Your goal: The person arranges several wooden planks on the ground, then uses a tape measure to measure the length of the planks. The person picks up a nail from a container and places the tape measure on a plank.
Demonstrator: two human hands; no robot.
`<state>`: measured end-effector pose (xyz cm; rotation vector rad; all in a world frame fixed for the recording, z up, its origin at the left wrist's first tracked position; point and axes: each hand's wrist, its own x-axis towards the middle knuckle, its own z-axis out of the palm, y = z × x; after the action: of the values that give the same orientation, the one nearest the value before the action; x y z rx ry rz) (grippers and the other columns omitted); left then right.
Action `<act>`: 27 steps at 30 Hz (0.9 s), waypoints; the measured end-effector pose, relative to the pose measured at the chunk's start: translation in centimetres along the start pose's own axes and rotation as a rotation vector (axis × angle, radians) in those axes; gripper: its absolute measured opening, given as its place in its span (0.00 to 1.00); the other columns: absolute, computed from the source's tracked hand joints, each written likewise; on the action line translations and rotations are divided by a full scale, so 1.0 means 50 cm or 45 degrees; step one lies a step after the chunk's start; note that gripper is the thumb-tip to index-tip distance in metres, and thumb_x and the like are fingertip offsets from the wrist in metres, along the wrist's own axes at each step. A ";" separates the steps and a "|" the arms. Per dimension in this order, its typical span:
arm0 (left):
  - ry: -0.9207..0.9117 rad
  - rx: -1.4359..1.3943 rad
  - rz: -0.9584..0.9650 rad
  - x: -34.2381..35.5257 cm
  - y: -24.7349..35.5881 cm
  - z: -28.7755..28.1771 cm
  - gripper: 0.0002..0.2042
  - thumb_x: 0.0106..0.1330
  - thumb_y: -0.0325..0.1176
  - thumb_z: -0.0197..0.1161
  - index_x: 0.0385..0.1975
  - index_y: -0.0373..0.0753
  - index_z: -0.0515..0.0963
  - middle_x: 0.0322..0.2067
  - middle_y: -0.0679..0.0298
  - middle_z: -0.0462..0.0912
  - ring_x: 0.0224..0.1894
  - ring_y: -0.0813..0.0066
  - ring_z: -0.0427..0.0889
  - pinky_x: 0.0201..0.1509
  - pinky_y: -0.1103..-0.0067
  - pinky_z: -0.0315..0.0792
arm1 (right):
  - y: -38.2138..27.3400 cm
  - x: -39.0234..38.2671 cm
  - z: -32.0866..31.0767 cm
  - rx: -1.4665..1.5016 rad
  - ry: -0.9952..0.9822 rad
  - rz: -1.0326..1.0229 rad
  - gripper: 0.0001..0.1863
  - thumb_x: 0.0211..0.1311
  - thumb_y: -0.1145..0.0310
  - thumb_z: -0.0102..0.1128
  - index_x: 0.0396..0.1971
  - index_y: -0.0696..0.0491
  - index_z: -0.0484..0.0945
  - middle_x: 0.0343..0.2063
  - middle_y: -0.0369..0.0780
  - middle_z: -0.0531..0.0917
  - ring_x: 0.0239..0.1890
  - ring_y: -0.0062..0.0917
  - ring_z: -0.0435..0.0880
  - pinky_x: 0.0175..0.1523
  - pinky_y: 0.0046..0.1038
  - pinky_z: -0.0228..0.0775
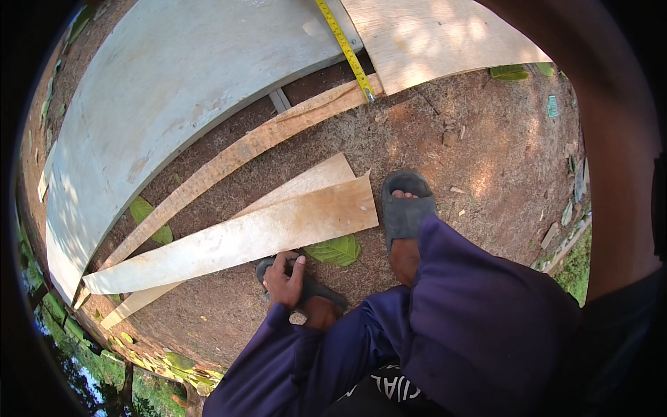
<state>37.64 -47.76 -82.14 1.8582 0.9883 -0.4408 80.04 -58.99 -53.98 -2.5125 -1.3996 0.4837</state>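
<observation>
My left hand (282, 279) is low in the middle, above my sandal and beside the lower edge of a long pale plywood strip (229, 240). Its fingers are bent in toward the thumb; whether anything is between them is hidden. My right forearm (615, 153) runs up the right side, and its hand is out of view. A yellow tape measure blade (346, 48) stretches down from the top edge across a large grey board (180, 76). Its metal end rests at the edge of a narrow curved-looking wood strip (229, 149).
A plywood sheet (438, 42) lies at the top right. Another thin strip (302, 182) sticks out under the pale one. Both feet, in dark sandals (401, 221), stand on brown soil. Large leaves (336, 250) and wood scraps are scattered about.
</observation>
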 end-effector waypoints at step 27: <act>0.052 0.048 0.114 -0.012 0.027 -0.008 0.12 0.64 0.42 0.66 0.37 0.39 0.81 0.27 0.57 0.87 0.28 0.64 0.85 0.37 0.71 0.73 | -0.018 0.013 0.012 -0.139 0.131 -0.243 0.24 0.77 0.54 0.40 0.61 0.51 0.74 0.59 0.39 0.79 0.61 0.30 0.77 0.66 0.31 0.68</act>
<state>38.29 -47.98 -80.76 1.9436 0.9254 -0.3709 79.42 -57.93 -54.34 -2.4142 -1.6446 0.2450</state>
